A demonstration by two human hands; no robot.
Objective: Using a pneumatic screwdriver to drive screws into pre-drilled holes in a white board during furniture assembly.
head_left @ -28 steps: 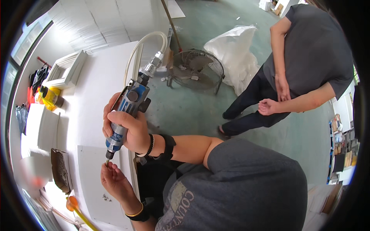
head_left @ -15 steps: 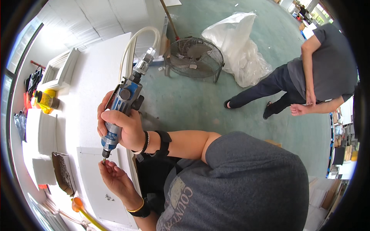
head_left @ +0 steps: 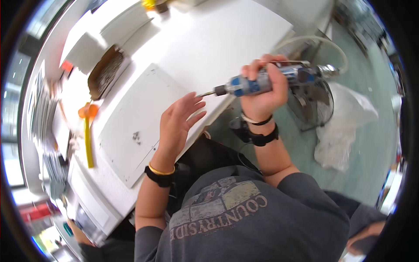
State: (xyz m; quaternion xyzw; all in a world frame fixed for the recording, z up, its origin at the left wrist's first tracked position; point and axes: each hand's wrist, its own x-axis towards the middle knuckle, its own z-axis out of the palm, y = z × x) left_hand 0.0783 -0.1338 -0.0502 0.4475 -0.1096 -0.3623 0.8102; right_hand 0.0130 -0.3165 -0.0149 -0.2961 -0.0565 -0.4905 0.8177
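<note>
Air driver (head_left: 249, 85): we see this blue-and-grey tool held nearly level above the edge of the white worktable (head_left: 227, 39), its bit (head_left: 207, 94) pointing left.
Right hand (head_left: 264, 98): wrapped firmly around the barrel, thumb on one side, fingers on the other.
Left hand (head_left: 176, 120): fingers spread and slightly bent, thumb apart, not clenched; the topmost fingertip is right by the bit's tip.
Fingertip and bit: we judge that a press on the trigger with the finger this near could nick the skin.
Pale hose (head_left: 321, 38): it loops from the tool's rear; a snag, we think, could swing the bit off line.
Loose pile: the small metal pieces (head_left: 136, 138) lie unfenced on the white panel (head_left: 131, 109), so a knock from the left forearm could scatter them.
Bit's end: too blurred for us to tell whether it carries anything or touches the finger.
Trigger: mostly covered by the right hand; pressed or not, we cannot tell.
Brown box (head_left: 95, 81): its grey contents are too indistinct to name.
Floor fan (head_left: 307, 105): partly hidden behind driver and hand, beside a plastic bag (head_left: 345, 126).
Lower corners: limbs and dark clothing are cut off.
</note>
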